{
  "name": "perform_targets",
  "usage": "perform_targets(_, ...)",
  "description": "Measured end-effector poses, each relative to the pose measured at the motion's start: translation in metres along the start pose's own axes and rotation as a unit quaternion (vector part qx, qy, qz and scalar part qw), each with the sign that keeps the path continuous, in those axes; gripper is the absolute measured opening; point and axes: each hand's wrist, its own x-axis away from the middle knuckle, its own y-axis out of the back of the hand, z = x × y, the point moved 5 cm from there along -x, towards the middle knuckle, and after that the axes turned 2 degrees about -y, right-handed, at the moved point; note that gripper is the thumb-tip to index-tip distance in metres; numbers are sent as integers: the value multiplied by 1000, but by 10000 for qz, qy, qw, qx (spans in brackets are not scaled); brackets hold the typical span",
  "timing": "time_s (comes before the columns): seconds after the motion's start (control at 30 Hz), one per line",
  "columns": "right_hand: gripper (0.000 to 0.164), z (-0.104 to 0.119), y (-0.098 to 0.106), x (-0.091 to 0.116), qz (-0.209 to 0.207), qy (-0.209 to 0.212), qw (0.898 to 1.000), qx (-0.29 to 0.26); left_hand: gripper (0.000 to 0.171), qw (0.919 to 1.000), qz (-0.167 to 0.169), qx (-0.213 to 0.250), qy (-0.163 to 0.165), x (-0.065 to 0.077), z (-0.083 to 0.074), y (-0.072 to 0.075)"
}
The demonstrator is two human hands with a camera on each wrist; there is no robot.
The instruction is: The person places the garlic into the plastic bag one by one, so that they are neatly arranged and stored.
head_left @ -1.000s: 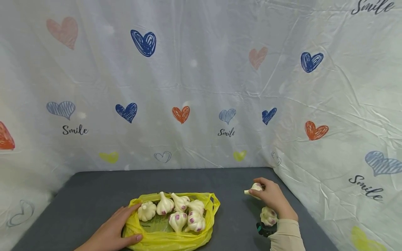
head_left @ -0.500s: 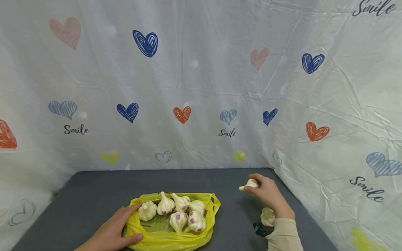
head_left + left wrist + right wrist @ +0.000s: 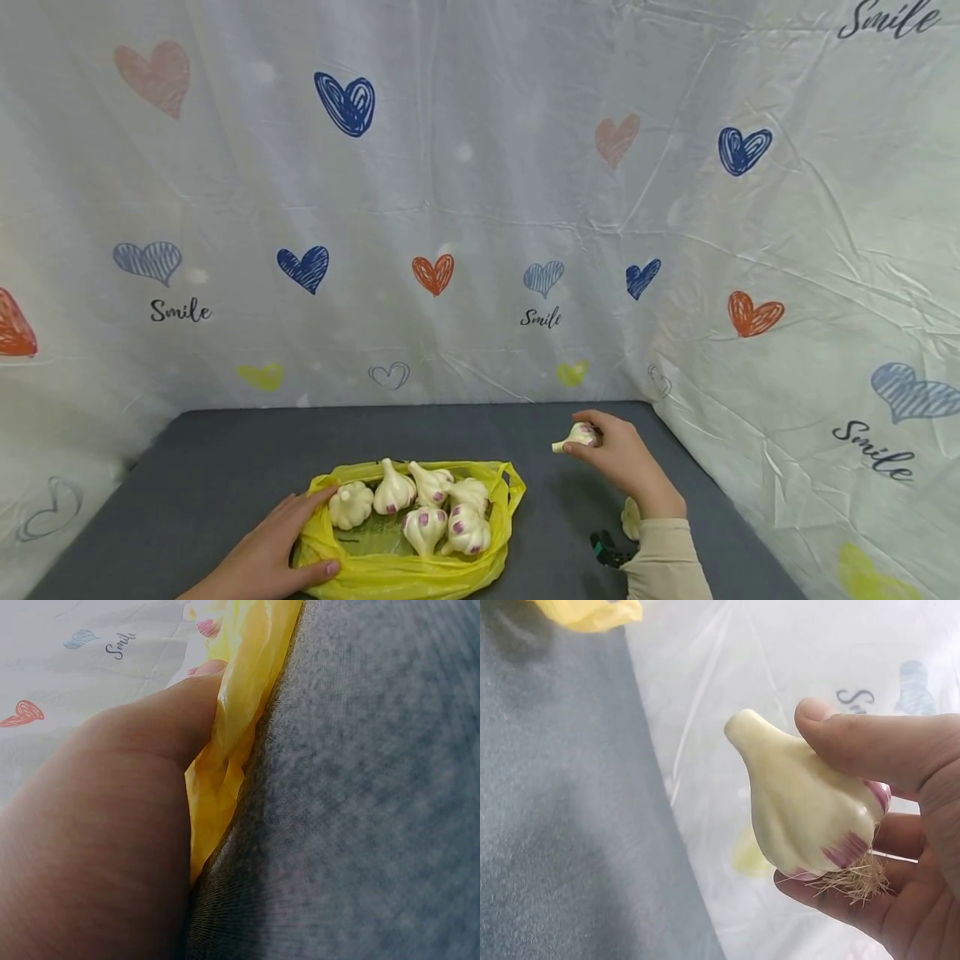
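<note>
A yellow plastic bag (image 3: 405, 575) lies on the table with its mouth spread, several garlic bulbs (image 3: 394, 487) inside. My left hand (image 3: 266, 546) holds the bag's left side, fingers at the far rim and thumb at the near one; the left wrist view shows the thumb (image 3: 176, 712) against the yellow plastic. Above the table, right of the bag, my right hand (image 3: 626, 458) grips a single garlic bulb (image 3: 810, 802) between thumb and fingers. Its stem points left, and purple streaks and dry roots show at its base.
Another garlic bulb (image 3: 630, 518) lies on the dark grey table (image 3: 285, 442), partly hidden behind my right wrist. A black wrist strap (image 3: 609, 550) shows below that wrist. A white curtain (image 3: 480, 183) printed with hearts hangs behind and beside the table.
My right hand has moved left toward the bag, carrying the garlic bulb. The bulb on the table is now more covered by my wrist. My left hand and the bag have stayed put.
</note>
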Motion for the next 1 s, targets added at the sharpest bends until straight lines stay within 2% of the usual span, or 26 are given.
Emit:
perform_targets(0.4, 50, 20, -1, -1, -75, 328, 9993, 189, 92, 10000, -43, 18, -62, -1, 0, 1)
perform_targets(0.63, 51, 31, -8, -1, 6, 426, 9990, 138, 91, 10000, -12, 4, -68, 1, -3, 1)
perform_targets(1.0, 51, 50, -16, 2, 162, 581, 9982, -31, 92, 10000, 25, 64, -17, -1, 4, -1)
